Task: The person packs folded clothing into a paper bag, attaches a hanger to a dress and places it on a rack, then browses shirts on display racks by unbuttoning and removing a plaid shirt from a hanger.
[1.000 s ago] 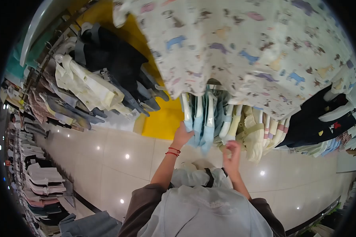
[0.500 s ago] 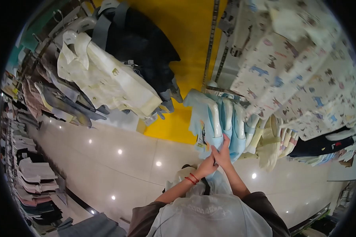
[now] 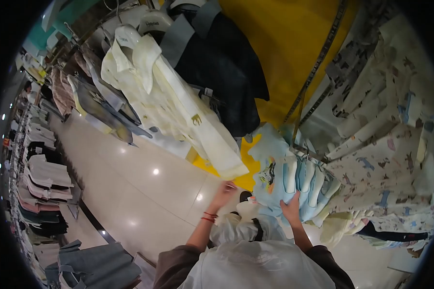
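Observation:
Several light blue shirts [image 3: 270,183] hang on white hangers at centre right, the front one with a dark and orange print. My right hand [image 3: 291,208] grips the lower edge of the front light blue shirt beside its hanger, thumb upward. My left hand [image 3: 224,193], with red cords at the wrist, is off the shirts, just below the hem of a cream collared shirt [image 3: 178,108]. Its fingers are blurred, and I cannot tell whether they touch anything.
Dark garments with grey collars [image 3: 222,67] hang behind the cream shirt, before a yellow wall panel [image 3: 289,29]. Animal-print garments [image 3: 381,164] hang at right. A clothes rack [image 3: 48,178] runs along the left, and grey folded cloth [image 3: 99,265] lies lower left.
My left hand has come away from my right hand and moved left and up toward the cream shirt. My right hand stays on the light blue shirt. The view has turned left.

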Tool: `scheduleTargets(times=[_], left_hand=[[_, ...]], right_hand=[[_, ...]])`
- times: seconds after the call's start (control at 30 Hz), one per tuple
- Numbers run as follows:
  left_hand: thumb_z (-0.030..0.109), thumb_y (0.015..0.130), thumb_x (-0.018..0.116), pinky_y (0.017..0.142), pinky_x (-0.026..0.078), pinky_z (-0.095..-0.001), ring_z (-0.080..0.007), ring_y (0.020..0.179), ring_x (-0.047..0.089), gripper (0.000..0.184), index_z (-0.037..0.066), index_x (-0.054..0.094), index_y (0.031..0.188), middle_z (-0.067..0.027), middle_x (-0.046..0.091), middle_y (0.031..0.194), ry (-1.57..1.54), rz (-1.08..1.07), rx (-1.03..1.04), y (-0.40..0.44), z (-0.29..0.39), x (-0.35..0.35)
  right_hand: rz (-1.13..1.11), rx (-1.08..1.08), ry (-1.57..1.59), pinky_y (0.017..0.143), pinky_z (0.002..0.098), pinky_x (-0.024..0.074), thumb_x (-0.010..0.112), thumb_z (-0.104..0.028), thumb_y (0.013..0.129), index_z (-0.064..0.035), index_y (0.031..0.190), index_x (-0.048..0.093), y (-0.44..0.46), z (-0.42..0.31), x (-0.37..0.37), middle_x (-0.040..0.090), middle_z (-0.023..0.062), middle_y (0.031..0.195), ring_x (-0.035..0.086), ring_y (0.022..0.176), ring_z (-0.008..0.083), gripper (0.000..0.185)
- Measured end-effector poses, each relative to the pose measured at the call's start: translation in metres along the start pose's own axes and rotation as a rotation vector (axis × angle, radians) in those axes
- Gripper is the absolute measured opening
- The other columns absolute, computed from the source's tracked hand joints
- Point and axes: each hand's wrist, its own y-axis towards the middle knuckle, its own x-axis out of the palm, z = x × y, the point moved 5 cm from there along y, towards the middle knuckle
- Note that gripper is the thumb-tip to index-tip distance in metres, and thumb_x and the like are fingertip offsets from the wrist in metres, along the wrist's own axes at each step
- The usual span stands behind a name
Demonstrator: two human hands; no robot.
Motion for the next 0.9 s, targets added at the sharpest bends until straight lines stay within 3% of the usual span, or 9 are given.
scheduleTargets(times=[0.07, 0.17, 0.27, 0.37, 0.53, 0.6, 0.67, 0.77, 0.9], left_hand=[[0.004, 0.079, 0.057, 0.078, 0.045, -0.0257, -0.0134, 0.087, 0.051, 0.032, 0.004, 0.046, 0.11, -0.0047, 0.051, 0.094, 0.003, 0.231, -0.067, 0.009, 0.037, -0.052], [0.009, 0.08, 0.057, 0.09, 0.039, -0.0299, -0.0189, 0.101, 0.046, 0.044, -0.001, 0.038, 0.119, -0.0096, 0.044, 0.111, -0.114, 0.512, 0.095, 0.022, 0.066, -0.116], [0.011, 0.081, 0.059, 0.097, 0.033, -0.0324, -0.0244, 0.118, 0.038, 0.059, 0.0, 0.027, 0.129, -0.0151, 0.036, 0.127, -0.164, 0.631, 0.209, 0.035, 0.105, -0.148], [0.011, 0.08, 0.061, 0.1, 0.031, -0.0347, -0.0264, 0.125, 0.03, 0.073, 0.002, 0.014, 0.135, -0.0173, 0.029, 0.135, -0.111, 0.636, 0.286, 0.06, 0.129, -0.175], [0.01, 0.079, 0.062, 0.1, 0.03, -0.035, -0.0248, 0.125, 0.03, 0.083, 0.003, 0.004, 0.138, -0.0167, 0.029, 0.136, -0.149, 0.456, 0.246, 0.108, 0.123, -0.208], [0.011, 0.079, 0.063, 0.098, 0.033, -0.0334, -0.0229, 0.12, 0.037, 0.077, 0.003, 0.011, 0.136, -0.0153, 0.036, 0.131, -0.116, 0.36, 0.214, 0.117, 0.122, -0.205], [0.012, 0.08, 0.063, 0.094, 0.037, -0.0318, -0.0208, 0.112, 0.045, 0.067, 0.002, 0.023, 0.131, -0.0139, 0.045, 0.122, -0.089, 0.251, 0.202, 0.122, 0.12, -0.198], [0.016, 0.082, 0.062, 0.084, 0.043, -0.0284, -0.0169, 0.094, 0.055, 0.041, 0.0, 0.043, 0.115, -0.0106, 0.058, 0.101, -0.035, 0.117, 0.118, 0.117, 0.113, -0.188], [0.018, 0.084, 0.06, 0.07, 0.043, -0.0235, -0.012, 0.071, 0.06, 0.018, 0.001, 0.057, 0.084, -0.0064, 0.063, 0.073, 0.054, 0.059, -0.058, 0.096, 0.087, -0.183]], right_hand=[[0.011, -0.002, -0.015, 0.084, 0.0397, 0.0409, 0.063, -0.006, 0.069, 0.0051, 0.12, 0.026, 0.005, 0.01, 0.0, 0.051, 0.0279, 0.105, 0.053, 0.098, 0.0402, 0.064], [-0.054, -0.039, -0.022, 0.081, 0.042, 0.042, 0.064, -0.014, 0.071, 0.0045, 0.121, 0.025, 0.01, 0.017, -0.001, 0.054, 0.0283, 0.101, 0.053, 0.095, 0.042, 0.067], [-0.535, 0.197, -0.496, 0.079, 0.0429, 0.0438, 0.065, -0.026, 0.073, 0.0041, 0.12, 0.03, 0.009, -0.017, -0.016, 0.057, 0.0256, 0.097, 0.056, 0.092, 0.0403, 0.066], [-0.745, -0.075, -0.651, 0.077, 0.0459, 0.0443, 0.062, -0.03, 0.076, -0.0013, 0.119, 0.038, 0.002, -0.053, -0.033, 0.057, 0.0237, 0.099, 0.056, 0.091, 0.0399, 0.057], [-0.883, -0.225, -0.052, 0.077, 0.0393, 0.0463, 0.063, -0.026, 0.078, -0.0021, 0.12, 0.04, -0.006, -0.169, -0.023, 0.054, 0.0192, 0.107, 0.057, 0.091, 0.0339, 0.053], [-0.854, -0.315, 0.157, 0.079, 0.037, 0.0458, 0.066, -0.023, 0.077, -0.0027, 0.122, 0.039, -0.006, -0.199, 0.003, 0.05, 0.0193, 0.113, 0.056, 0.092, 0.0323, 0.055], [-0.751, -0.339, 0.162, 0.086, 0.037, 0.042, 0.069, -0.02, 0.074, -0.0033, 0.125, 0.036, 0.004, -0.217, 0.032, 0.042, 0.0192, 0.122, 0.051, 0.101, 0.0307, 0.063], [-0.482, -0.63, 0.052, 0.093, 0.0385, 0.0366, 0.07, -0.023, 0.073, -0.003, 0.13, 0.031, 0.03, -0.203, 0.098, 0.04, 0.0188, 0.124, 0.043, 0.111, 0.0305, 0.071], [-0.311, -0.339, 0.059, 0.097, 0.0372, 0.033, 0.071, -0.024, 0.071, -0.0027, 0.128, 0.034, 0.048, -0.209, 0.164, 0.038, 0.0162, 0.13, 0.039, 0.119, 0.0299, 0.071]])
